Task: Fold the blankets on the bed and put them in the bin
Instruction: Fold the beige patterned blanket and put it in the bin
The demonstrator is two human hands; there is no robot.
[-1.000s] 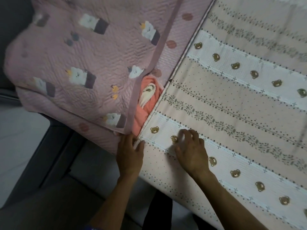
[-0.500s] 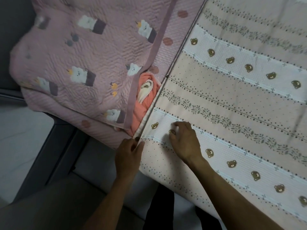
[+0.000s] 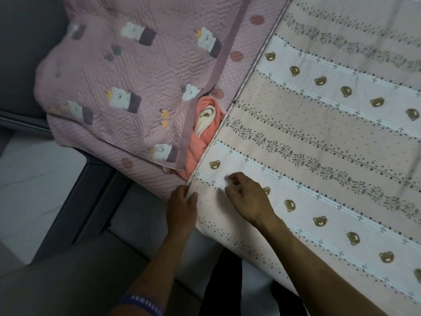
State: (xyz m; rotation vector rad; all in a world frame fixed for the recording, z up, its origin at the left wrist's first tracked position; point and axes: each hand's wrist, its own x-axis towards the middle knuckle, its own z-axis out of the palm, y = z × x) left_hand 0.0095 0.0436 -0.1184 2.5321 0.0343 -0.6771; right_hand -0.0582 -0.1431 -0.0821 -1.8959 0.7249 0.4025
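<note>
A cream striped blanket [image 3: 319, 144] printed with small bears and leafy vines lies flat over the right side of the bed. My left hand [image 3: 182, 208] pinches its near left corner, thumb on top and fingers at the edge. My right hand [image 3: 248, 199] sits just to the right on the white bear stripe, its fingers bent and their tips touching the cloth. A pink quilted blanket [image 3: 136, 87] with white animal figures lies folded on the left. A coral blanket [image 3: 202, 137] is wedged between the two. No bin is in view.
The grey bed frame [image 3: 86, 201] runs along the lower left, with pale floor [image 3: 34, 179] beyond it. The striped blanket's near edge hangs over the bed side next to my legs. A wristband [image 3: 141, 304] sits on my left forearm.
My right hand has gone from lying flat on the striped blanket to bent fingers, shifting slightly left. My left hand stays at the blanket's corner. The view has moved a little.
</note>
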